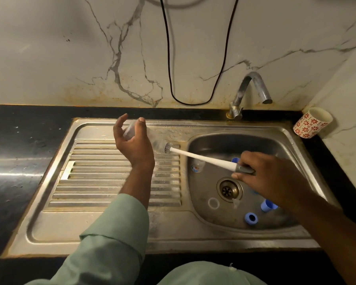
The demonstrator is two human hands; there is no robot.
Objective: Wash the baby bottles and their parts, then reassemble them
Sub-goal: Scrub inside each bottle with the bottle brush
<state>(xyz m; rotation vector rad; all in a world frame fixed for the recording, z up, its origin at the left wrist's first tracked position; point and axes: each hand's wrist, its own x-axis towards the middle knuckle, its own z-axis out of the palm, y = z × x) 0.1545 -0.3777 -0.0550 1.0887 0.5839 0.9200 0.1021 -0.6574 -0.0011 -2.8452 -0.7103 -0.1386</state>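
A stainless steel sink [103,229] with a ribbed drainboard fills the centre of the frame. In its basin at centre right lie a second clear bottle [197,166], two blue collars [251,218] and a clear ring [213,203]. Above the drainboard the left hand [133,144] grips a clear baby bottle [146,138], mouth facing right. The right hand [269,177] holds the bottle brush [201,158] by its grey handle, bristles at the bottle's mouth.

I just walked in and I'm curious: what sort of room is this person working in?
Most likely a home kitchen: a steel sink with a ribbed draining board, a tap against a marble-patterned wall, and a patterned cup on the dark counter.
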